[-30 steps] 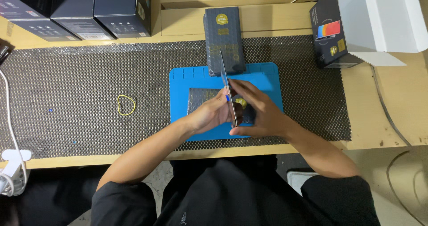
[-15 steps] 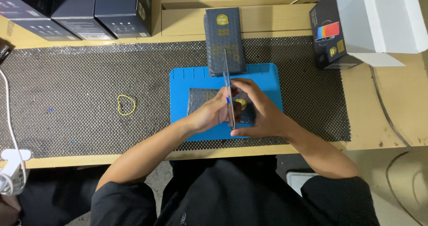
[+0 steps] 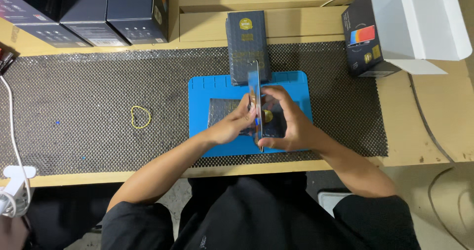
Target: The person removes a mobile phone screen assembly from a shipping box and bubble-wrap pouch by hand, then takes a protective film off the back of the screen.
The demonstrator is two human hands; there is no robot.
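Both my hands hold a thin flat slab, a phone seen edge-on, standing upright over the blue work mat. My left hand presses on its left face. My right hand wraps the right side and lower end. Under the hands lies a dark shiny bag on the mat. A flat dark box with a gold emblem lies just beyond, overlapping the mat's far edge.
A black mesh pad covers the wooden bench. A yellow rubber band lies to the left. Dark boxes stand at the back left, an opened box with white flaps at the back right. A white cable runs down the left.
The upright phone has shifted slightly; my hands stay on it in nearly the same place.
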